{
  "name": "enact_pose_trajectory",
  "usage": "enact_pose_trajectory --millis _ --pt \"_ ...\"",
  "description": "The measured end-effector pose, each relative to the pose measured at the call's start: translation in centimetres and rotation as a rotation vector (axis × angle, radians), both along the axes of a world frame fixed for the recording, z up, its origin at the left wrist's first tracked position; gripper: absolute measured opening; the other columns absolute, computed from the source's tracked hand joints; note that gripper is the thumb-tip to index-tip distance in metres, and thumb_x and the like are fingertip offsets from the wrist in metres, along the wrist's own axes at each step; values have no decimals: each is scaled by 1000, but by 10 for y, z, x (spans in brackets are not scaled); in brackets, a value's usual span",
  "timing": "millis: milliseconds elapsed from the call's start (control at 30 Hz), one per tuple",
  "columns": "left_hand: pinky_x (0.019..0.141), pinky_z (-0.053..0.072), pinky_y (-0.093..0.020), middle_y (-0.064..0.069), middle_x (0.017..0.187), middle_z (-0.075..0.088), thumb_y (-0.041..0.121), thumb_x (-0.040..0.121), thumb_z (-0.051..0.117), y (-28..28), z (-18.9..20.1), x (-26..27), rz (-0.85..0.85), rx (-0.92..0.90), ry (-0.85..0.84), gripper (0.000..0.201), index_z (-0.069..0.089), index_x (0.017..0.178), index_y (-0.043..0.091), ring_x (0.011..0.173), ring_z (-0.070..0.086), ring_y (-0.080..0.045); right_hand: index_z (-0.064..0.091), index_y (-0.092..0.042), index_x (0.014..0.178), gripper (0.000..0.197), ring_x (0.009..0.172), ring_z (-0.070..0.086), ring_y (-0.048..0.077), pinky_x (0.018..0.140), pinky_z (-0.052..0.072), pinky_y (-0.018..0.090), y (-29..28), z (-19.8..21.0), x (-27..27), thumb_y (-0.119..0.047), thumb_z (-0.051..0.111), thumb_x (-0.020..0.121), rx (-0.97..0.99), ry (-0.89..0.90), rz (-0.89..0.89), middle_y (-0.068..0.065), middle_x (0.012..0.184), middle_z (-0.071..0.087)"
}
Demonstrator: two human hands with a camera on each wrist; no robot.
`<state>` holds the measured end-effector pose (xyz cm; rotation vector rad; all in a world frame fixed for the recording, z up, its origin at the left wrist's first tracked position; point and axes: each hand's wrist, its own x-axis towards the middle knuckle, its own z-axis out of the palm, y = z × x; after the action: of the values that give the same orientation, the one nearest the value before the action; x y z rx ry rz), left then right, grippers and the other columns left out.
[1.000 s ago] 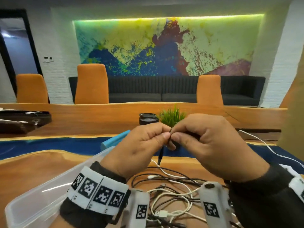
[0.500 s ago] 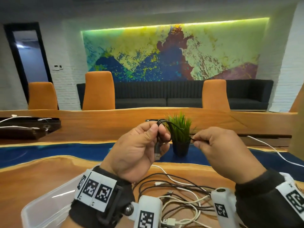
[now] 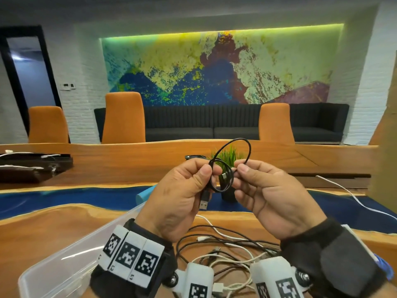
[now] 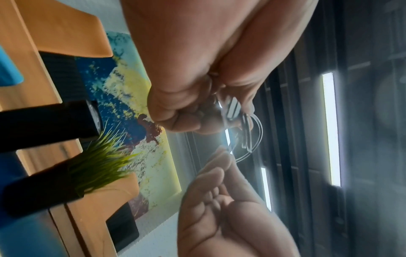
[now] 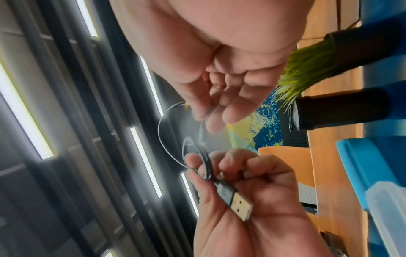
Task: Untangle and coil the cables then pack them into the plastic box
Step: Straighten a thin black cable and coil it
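- Fingers (image 3: pixel 207 172) and thumb of the left hand (image 3: pixel 180 196) are curled round the black cable (image 3: pixel 249 151), pinching its gathered loops; the USB plug (image 3: pixel 204 202) hangs below the thumb against the palm.
- Right hand (image 3: pixel 272 196) pinches the same cable at the loops' right side between thumb and forefinger, its other fingers loosely bent.
- Held in the air between both hands, above the desk (image 3: pixel 43 229), the cable forms two or three small rings, the largest rising above the fingertips.
- From the right wrist view the USB plug (image 5: pixel 234 202) lies across the left hand (image 5: pixel 248 200), metal end toward the wrist.
- Below the wrists a tangle of black and white cables (image 3: pixel 225 250) lies on the desk.
- Clear plastic box (image 3: pixel 64 265) stands open at lower left, just beside the tangle; its blue lid (image 3: pixel 145 195) lies behind it.
- Small potted plant (image 3: pixel 228 155) stands behind the hands.
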<state>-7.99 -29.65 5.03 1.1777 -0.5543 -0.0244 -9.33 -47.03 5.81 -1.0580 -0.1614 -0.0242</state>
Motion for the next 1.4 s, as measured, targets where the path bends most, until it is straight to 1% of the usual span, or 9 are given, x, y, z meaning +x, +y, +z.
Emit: enact_pose_trajectory --millis 333,533,733,833,900,1033,1100,1300,1400 --pt "63 50 -20 -4 83 66 34 89 50 0 -6 3 190 216 -153 24 66 90 16 73 59 -11 68 -14 87 24 73 49 14 61 34 28 4 -6 -9 -37 62 86 -62 86 477 6 90 58" --pt "62 47 -17 8 74 65 20 102 45 5 -1 3 348 333 -204 25 66 90 16 70 55 -5 69 -11 100 15 55 55 14 47 46 22 1 4 -17 -3 65 88 -499 -81 117 8 71 63" --pt "64 41 -24 1 69 59 19 101 45 22 9 6 216 106 42 26 65 87 12 65 52 -10 74 -27 85 10 82 60 9 71 50 32 -25 -3 2 -26 66 91 -1272 -431 -713 -12 81 66" --pt "62 45 -23 -3 72 57 19 98 49 12 5 4 58 7 100 24 67 84 12 63 53 -10 75 -27 90 10 90 52 15 72 43 30 -21 -14 11 -27 66 90 -1381 -506 -835 -9 88 59" --pt "61 46 -22 -4 72 58 21 94 52 8 3 3 23 16 84 21 68 84 12 64 54 -11 75 -25 91 9 84 58 10 69 45 21 -17 -16 13 -23 66 91 -1211 -464 -771 -9 86 64" --pt "60 49 -20 -4 73 62 21 88 55 6 1 5 38 62 35 18 69 87 10 65 56 -12 68 -7 97 13 68 67 14 61 59 23 -5 -4 5 -2 57 93 -186 -121 -267 8 81 69" --pt "63 49 -20 -4 75 64 22 87 56 5 -1 5 53 88 12 18 71 85 12 67 56 -12 65 -4 102 16 64 65 14 58 58 23 2 -2 1 -1 55 90 44 -16 -72 11 78 67" --pt "71 39 -38 -11 97 66 35 87 60 4 -6 5 148 127 -21 19 75 85 23 87 47 -29 72 -12 94 17 71 56 15 61 40 28 5 -5 -6 -20 63 82 91 105 289 6 82 62" --pt "71 47 -39 -10 89 69 33 87 57 0 -7 5 159 100 -29 20 71 87 19 76 58 -25 69 -14 97 17 80 57 20 67 41 33 3 -6 -8 -22 59 86 57 82 474 9 94 60"
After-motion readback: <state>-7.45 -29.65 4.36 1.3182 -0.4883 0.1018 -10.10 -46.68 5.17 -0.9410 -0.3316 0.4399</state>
